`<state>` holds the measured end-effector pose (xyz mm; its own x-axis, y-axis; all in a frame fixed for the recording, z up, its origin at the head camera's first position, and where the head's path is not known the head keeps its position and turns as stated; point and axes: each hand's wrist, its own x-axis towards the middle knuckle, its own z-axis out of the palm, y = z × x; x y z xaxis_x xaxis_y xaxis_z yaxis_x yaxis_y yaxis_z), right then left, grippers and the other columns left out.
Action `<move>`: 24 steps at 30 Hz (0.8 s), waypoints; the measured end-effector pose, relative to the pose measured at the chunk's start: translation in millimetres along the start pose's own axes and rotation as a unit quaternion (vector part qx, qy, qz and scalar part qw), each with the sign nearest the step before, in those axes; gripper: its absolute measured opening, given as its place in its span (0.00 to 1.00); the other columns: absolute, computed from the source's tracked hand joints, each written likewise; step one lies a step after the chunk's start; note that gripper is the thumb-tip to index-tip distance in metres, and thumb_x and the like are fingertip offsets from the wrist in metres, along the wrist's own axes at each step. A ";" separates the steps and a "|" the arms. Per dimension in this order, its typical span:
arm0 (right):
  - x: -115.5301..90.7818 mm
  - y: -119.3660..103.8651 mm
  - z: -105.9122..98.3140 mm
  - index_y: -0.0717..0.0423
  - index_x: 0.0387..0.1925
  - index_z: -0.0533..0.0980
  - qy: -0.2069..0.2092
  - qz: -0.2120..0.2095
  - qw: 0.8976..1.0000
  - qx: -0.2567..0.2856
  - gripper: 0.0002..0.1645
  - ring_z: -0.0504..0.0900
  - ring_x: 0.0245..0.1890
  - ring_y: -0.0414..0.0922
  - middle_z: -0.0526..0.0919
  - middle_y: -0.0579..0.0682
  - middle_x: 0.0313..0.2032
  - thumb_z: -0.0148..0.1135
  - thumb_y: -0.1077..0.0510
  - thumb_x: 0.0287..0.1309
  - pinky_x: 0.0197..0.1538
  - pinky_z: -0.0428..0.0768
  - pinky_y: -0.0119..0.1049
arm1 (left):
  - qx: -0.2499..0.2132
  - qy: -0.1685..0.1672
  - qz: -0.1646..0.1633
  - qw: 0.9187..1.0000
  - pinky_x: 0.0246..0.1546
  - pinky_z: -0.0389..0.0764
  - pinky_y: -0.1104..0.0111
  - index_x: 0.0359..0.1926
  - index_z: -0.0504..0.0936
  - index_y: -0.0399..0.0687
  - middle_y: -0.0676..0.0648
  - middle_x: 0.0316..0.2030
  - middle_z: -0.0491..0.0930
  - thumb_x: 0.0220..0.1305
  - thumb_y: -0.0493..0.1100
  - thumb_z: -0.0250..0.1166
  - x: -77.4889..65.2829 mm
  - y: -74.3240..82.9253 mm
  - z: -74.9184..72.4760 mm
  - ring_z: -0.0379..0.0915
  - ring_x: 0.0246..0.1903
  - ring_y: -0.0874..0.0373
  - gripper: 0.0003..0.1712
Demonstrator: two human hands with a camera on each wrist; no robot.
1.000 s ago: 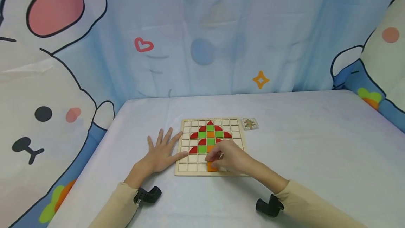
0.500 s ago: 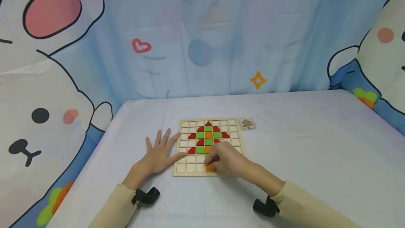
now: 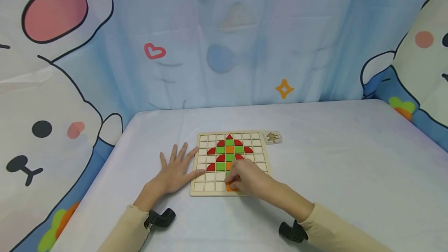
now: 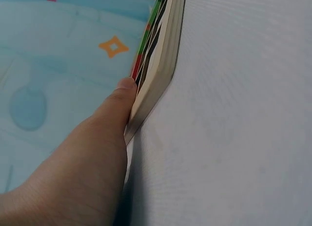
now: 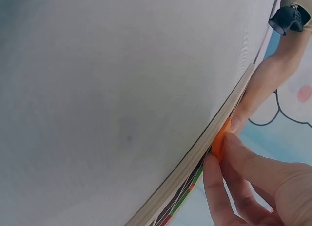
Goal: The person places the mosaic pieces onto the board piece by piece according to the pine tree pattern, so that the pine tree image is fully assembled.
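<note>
A wooden grid board (image 3: 204, 186) lies on the table, with red, green and orange tiles set in a tree shape. My right hand (image 3: 250, 180) is over its lower middle, covering some cells. Between thumb and fingertips it pinches an orange square tile (image 5: 222, 138), which stands tilted at the board's near edge in the right wrist view. In the head view only a part of this orange tile shows below the fingers. My left hand (image 3: 173, 172) lies with fingers spread at the board's left side, its thumb (image 4: 127, 84) over the rim.
A small picture card (image 3: 272, 137) with a tree pattern lies beside the board's top right corner. White cloth (image 3: 332, 158) covers the table, and a blue cartoon curtain (image 3: 217, 18) hangs behind it. Each wrist carries a black camera mount (image 3: 161, 218).
My right hand has shifted slightly down and left over the orange tile, and its fingers cover more of it. The left hand keeps its place on the board; the head view has shifted a little.
</note>
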<state>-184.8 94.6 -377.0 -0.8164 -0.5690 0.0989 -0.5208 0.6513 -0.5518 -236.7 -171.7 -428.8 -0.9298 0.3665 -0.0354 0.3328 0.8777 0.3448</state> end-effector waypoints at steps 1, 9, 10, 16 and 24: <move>-0.3 0.5 0.0 0.64 0.36 0.90 0.001 0.000 1.000 0.000 0.06 0.77 0.33 0.40 0.82 0.45 0.31 0.78 0.70 0.53 0.36 0.79 0.27 | 0.000 0.000 0.001 1.000 0.68 0.24 0.25 0.85 0.52 0.58 0.36 0.83 0.40 0.72 0.73 0.54 0.3 0.2 -0.1 0.24 0.81 0.31 0.50; -0.9 5.7 1.1 0.63 0.35 0.91 0.003 -0.013 1.000 -0.008 0.06 0.75 0.31 0.38 0.82 0.44 0.29 0.78 0.70 0.54 0.35 0.79 0.26 | -0.003 0.000 -0.004 1.000 0.67 0.24 0.25 0.85 0.52 0.57 0.36 0.83 0.40 0.72 0.72 0.55 0.4 1.4 1.2 0.24 0.81 0.31 0.50; -1.3 6.4 0.8 0.63 0.35 0.91 0.003 -0.015 1.000 -0.007 0.06 0.74 0.31 0.37 0.82 0.44 0.29 0.78 0.70 0.54 0.34 0.78 0.27 | -0.003 -0.001 -0.003 1.000 0.67 0.24 0.25 0.85 0.52 0.57 0.36 0.83 0.40 0.72 0.72 0.55 0.2 1.5 1.3 0.24 0.81 0.31 0.50; -6.3 13.1 -2.5 0.60 0.39 0.91 -0.008 -0.033 0.999 0.012 0.07 0.74 0.32 0.36 0.84 0.41 0.31 0.78 0.67 0.56 0.36 0.78 0.28 | -0.005 -0.001 0.002 1.000 0.67 0.24 0.25 0.85 0.52 0.57 0.35 0.83 0.40 0.72 0.71 0.55 -2.0 0.7 1.5 0.24 0.80 0.31 0.50; -17.6 21.3 -20.9 0.55 0.40 0.90 -0.039 -0.004 0.994 0.104 0.06 0.82 0.41 0.38 0.89 0.43 0.39 0.69 0.65 0.66 0.47 0.83 0.31 | -0.009 0.001 0.008 1.000 0.67 0.23 0.25 0.85 0.52 0.57 0.35 0.83 0.40 0.72 0.71 0.55 -6.4 0.0 0.3 0.23 0.80 0.31 0.50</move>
<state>-186.7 129.0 -373.3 -0.7864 -0.6162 0.0443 -0.4576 0.5328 -0.7118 -230.7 -173.9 -428.9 -0.9249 0.3792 -0.0283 0.3439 0.8661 0.3628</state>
